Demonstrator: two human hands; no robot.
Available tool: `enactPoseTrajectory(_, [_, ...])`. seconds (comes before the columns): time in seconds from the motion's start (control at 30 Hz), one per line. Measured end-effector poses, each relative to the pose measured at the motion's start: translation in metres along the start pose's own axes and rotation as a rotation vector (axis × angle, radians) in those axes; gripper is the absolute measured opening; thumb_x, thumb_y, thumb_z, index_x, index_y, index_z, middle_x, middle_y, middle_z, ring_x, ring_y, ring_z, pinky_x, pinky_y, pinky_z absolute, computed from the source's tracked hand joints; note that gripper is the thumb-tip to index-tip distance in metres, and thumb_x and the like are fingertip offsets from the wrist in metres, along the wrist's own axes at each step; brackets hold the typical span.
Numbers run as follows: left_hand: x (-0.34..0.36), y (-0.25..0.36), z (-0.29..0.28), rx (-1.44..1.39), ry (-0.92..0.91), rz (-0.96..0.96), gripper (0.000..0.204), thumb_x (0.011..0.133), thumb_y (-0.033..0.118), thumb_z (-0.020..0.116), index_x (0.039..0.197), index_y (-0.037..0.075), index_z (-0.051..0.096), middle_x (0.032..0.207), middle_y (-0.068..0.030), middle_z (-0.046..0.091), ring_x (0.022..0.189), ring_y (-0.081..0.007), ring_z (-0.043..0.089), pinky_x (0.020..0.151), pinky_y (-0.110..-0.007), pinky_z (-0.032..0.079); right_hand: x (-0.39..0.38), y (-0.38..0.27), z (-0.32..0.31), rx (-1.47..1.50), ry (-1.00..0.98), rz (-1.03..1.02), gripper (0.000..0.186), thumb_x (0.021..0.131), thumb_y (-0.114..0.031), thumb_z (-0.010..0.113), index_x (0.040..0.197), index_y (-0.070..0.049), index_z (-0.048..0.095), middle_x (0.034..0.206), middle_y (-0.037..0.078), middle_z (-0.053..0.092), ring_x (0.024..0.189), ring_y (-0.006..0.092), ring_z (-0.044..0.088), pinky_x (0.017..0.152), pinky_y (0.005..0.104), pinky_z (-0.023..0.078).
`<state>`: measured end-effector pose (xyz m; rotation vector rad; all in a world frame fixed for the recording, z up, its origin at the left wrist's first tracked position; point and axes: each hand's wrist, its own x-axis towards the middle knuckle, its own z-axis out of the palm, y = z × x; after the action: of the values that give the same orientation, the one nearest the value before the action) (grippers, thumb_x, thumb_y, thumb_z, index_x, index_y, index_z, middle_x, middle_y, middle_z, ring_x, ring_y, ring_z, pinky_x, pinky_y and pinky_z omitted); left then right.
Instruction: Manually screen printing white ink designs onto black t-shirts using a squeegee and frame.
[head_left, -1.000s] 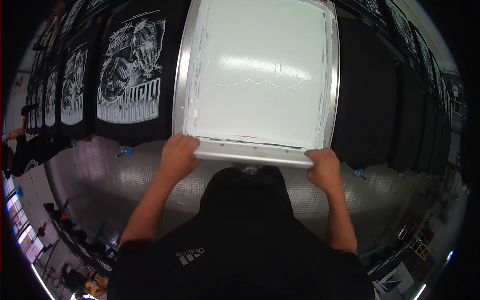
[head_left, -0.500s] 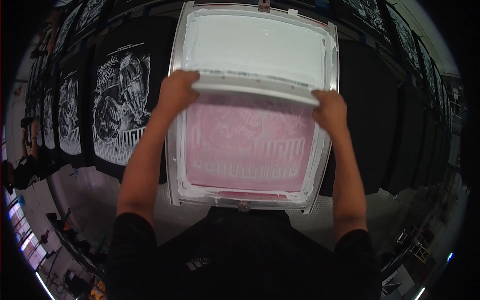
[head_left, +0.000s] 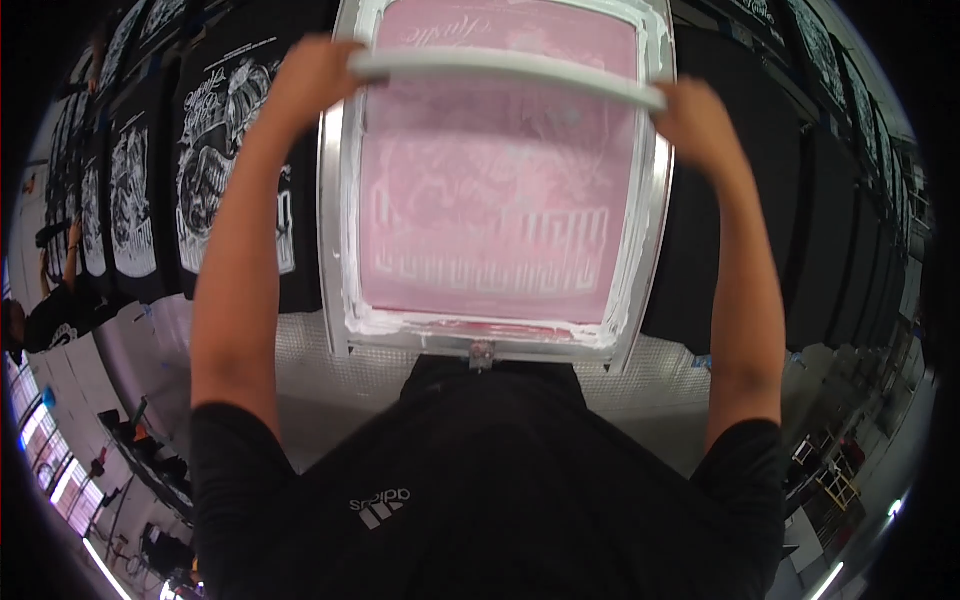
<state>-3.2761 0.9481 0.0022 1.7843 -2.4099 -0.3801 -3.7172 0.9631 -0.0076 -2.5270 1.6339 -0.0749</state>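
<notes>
A silkscreen frame (head_left: 646, 220) with metal edges lies in front of me. Its pink mesh (head_left: 490, 215) shows a pale stencil design, and white ink is smeared along the inner border. Across the far part of the mesh spans a long, pale squeegee (head_left: 500, 68), slanting down a little to the right. My left hand (head_left: 315, 78) is closed round its left end. Its right end is gripped by my right hand (head_left: 700, 120), which is slightly blurred. Both arms reach well forward over the frame's sides.
To the left hang or lie black shirts (head_left: 225, 160) with white prints, in a row. Plain black shirts (head_left: 740, 200) line the right side. At the far left a co-worker in a black shirt (head_left: 62, 315) stands with a raised arm. A metal clamp (head_left: 482, 352) grips the frame's near edge.
Both hands have carried the squeegee away from me toward the frame's far end. The far mesh that was covered in white now shows pink. The whole view has shifted, too.
</notes>
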Motion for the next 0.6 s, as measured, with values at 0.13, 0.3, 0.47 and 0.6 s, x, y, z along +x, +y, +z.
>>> enactPoseTrajectory(0.13, [-0.211,0.050,0.018,-0.169,-0.155,-0.039,0.033,0.064,0.009,0.080,0.096,0.006,0.072,0.093,-0.0122,0.067,0.093,-0.0316,0.063,0.085,-0.040,0.051,-0.188,-0.111,0.000,0.231,-0.100,0.081,0.042,0.062,0.000,0.064,0.103,-0.008,0.072,0.085,0.015,0.067,0.088,0.0358,0.062,0.084,0.0466,0.049])
enactPoseTrajectory(0.3, [-0.303,0.074,0.061,-0.163,-0.027,0.084,0.036,0.056,0.001,0.075,0.090,0.005,0.064,0.094,-0.0088,0.067,0.086,-0.0304,0.061,0.079,-0.041,0.050,-0.259,-0.171,0.026,0.253,-0.214,0.168,0.037,0.059,0.002,0.065,0.096,-0.005,0.069,0.090,0.014,0.068,0.089,0.0313,0.062,0.090,0.0464,0.048])
enactPoseTrajectory(0.47, [-0.325,0.070,0.085,-0.201,-0.073,0.009,0.039,0.053,0.001,0.072,0.091,0.005,0.064,0.096,-0.0094,0.066,0.091,-0.0304,0.060,0.083,-0.043,0.049,-0.275,-0.169,0.043,0.308,-0.256,0.226,0.042,0.056,0.003,0.065,0.098,-0.006,0.067,0.094,0.012,0.069,0.094,0.0332,0.063,0.098,0.0481,0.046])
enactPoseTrajectory(0.6, [-0.323,0.068,0.099,-0.102,0.200,0.116,0.044,0.051,0.000,0.070,0.095,0.006,0.065,0.098,-0.0119,0.065,0.096,-0.0323,0.060,0.088,-0.045,0.048,-0.274,-0.177,0.051,0.237,-0.087,0.137,0.050,0.051,0.002,0.069,0.100,-0.005,0.065,0.098,0.011,0.068,0.095,0.0341,0.061,0.101,0.0507,0.044])
